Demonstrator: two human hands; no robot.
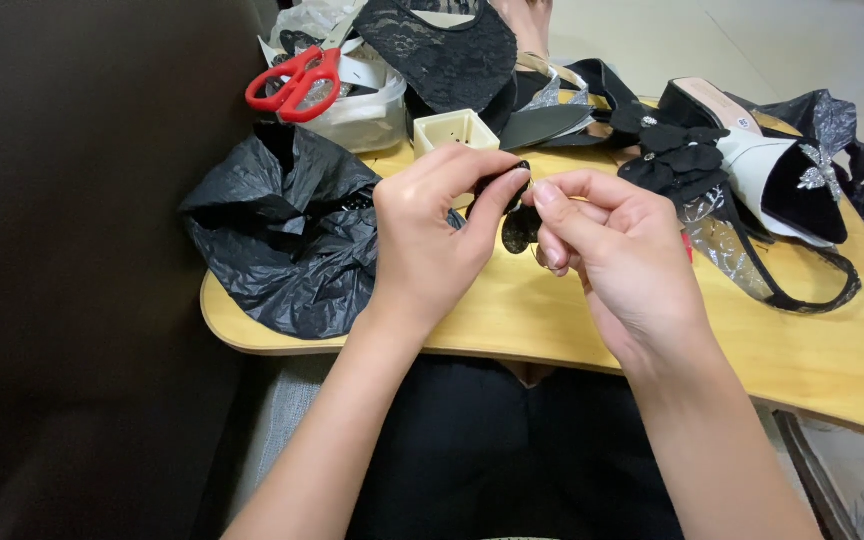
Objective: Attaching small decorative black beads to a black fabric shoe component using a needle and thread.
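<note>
Nearest, the left hand [432,225] and right hand [612,250] both pinch a small black fabric petal piece [518,225] above the wooden table [832,350]; it seems unfinished. Farther off lie finished black flowers [677,150], a white shoe [772,165] and red scissors [295,82].

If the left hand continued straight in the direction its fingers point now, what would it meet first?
Probably the right hand: the left hand points right, its fingertips pinching a small black petal piece directly against the right fingers. Depth is unclear.
</note>
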